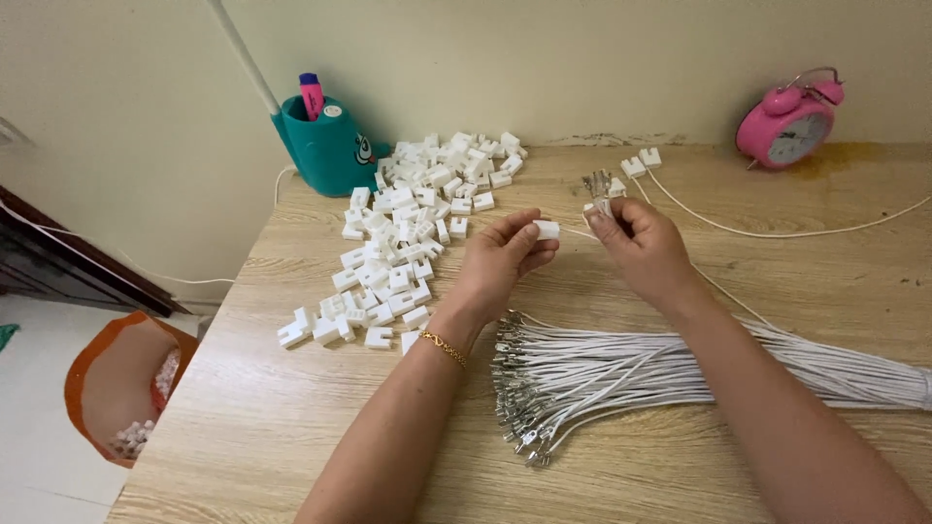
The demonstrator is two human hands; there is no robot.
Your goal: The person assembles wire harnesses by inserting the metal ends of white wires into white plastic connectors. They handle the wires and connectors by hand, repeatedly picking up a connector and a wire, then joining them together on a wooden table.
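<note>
Pinched between left hand (500, 260) thumb and fingertips: one small white plastic housing (547, 229), frame centre. Right hand (646, 247) closed on a metal-tipped white wire end (599, 206) just right of it; the two parts sit apart. Judgement: line the terminal up square with the housing slot before pushing. Loose housings pile (413, 238) upper left; wire bundle (621, 374) lower centre.

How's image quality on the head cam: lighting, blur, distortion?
Head view: soft, even light, faint shadows under the forearms, no glare on the wooden table. Left hand and its small white plastic piece are fairly sharp; right hand likewise. Wide-angle bowing curves the table edges. The pile of white pieces and the bundle of white wires stay readable.
</note>
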